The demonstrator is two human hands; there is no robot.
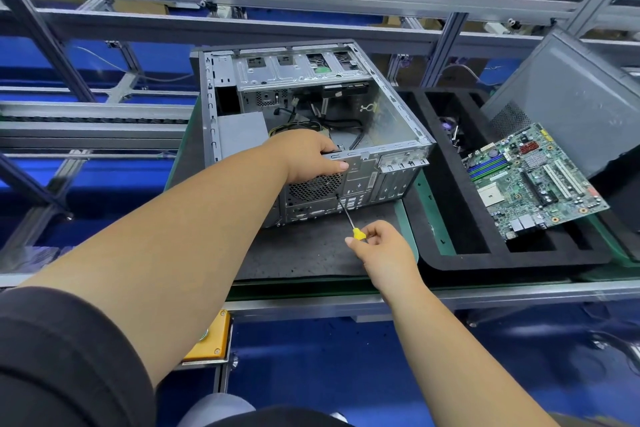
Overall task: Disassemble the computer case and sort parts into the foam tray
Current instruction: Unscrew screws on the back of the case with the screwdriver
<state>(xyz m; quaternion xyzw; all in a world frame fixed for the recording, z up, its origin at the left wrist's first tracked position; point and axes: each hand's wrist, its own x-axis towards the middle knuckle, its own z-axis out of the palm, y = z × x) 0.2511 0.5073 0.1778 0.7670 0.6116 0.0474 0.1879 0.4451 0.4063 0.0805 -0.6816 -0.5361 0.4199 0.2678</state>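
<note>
Computer case [304, 121] sits centre frame on the dark mat [311, 250], open side up, rear panel toward you. That puts the back screws within reach.

Your left hand [308, 158] grips the top rear edge just above the fan grille [317, 185], likely to brace the case against the push of the tool.

Your right hand [377, 244] pinches the yellow handle of the screwdriver [348, 217], tip set on the rear panel beside the grille, probably on a fan screw.

Foam tray [450, 253] lies right of the case, close for drop-offs. The circuit board [533, 180] already rests tilted across it, with the side panel [575, 94] leaning behind.
</note>
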